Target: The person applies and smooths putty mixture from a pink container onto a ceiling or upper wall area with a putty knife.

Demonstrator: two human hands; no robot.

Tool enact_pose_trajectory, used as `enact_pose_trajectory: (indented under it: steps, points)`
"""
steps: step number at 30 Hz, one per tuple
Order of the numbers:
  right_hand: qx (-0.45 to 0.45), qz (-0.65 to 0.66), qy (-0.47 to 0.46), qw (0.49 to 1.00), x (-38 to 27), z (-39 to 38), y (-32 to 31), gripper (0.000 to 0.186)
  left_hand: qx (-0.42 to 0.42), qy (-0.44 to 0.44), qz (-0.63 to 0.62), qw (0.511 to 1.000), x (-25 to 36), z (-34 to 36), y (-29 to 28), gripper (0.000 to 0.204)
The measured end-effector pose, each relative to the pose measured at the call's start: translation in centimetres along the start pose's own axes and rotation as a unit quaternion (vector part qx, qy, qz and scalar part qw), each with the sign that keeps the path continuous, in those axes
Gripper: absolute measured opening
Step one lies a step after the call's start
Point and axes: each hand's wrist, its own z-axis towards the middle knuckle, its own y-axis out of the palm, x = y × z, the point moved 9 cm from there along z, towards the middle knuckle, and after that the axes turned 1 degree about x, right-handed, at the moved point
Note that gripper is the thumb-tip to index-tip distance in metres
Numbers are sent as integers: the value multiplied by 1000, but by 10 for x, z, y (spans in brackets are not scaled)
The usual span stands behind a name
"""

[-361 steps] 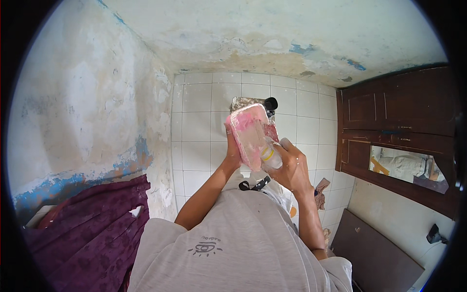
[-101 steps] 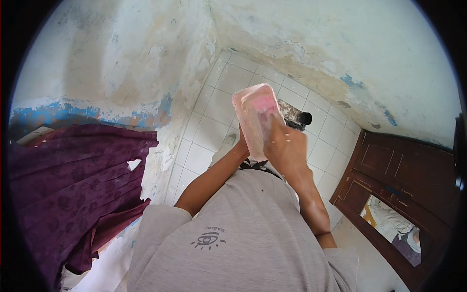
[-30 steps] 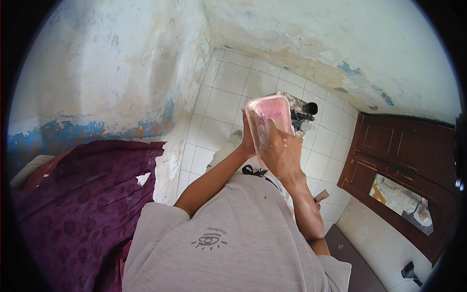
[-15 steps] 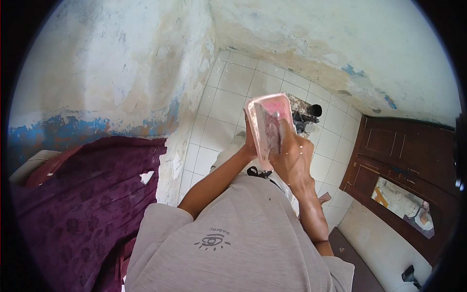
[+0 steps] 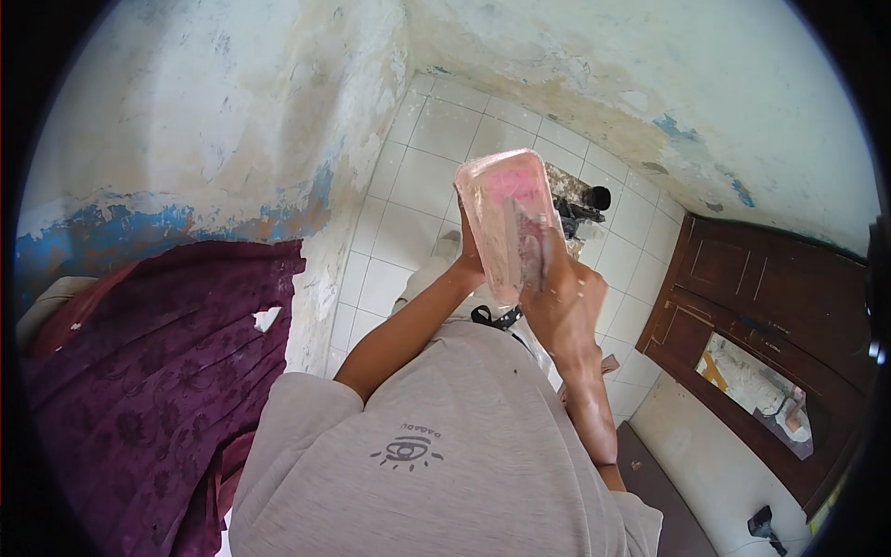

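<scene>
A pink plastic tub [image 5: 490, 186], smeared with pale putty, is held up in front of my chest, its open side toward me. My left hand [image 5: 471, 246] grips it along the left side, with most of the fingers hidden behind it. My right hand [image 5: 566, 302] is closed round a flat, putty-coated scraper [image 5: 531, 251], whose blade lies inside the tub at the right. The scraper's handle is hidden in the fist. White specks dot the right hand and forearm.
White floor tiles [image 5: 436, 125] lie below, with dark tools [image 5: 585, 209] on them behind the tub. Peeling walls [image 5: 241, 121] meet in a corner ahead. Purple cloth [image 5: 167, 371] hangs at left; a brown wooden cupboard [image 5: 742, 278] with a mirror stands at right.
The tub has moved slightly up and left, and its inside now faces me more fully. The scraper has shifted toward the tub's lower right part. Both hands keep their hold.
</scene>
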Motion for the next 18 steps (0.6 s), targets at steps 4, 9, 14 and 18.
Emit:
enact_pose_trajectory:
  steps: [4, 9, 14, 18]
  points:
    - [-8, -14, 16, 1000, 3, 0, -6, 55, 164, 19, 73, 984, -2, 1, -30, 100]
    - [11, -8, -9, 1000, 1, -1, -8, 53, 103, 39, 129, 986, 2, 3, -13, 83]
    - [-3, 21, -8, 1000, 0, -1, 3, 53, -26, -5, 49, 998, -1, 3, 8, 67]
    - [25, 7, -38, 999, -12, 4, -5, 52, 176, 40, 236, 955, 9, -1, -26, 104]
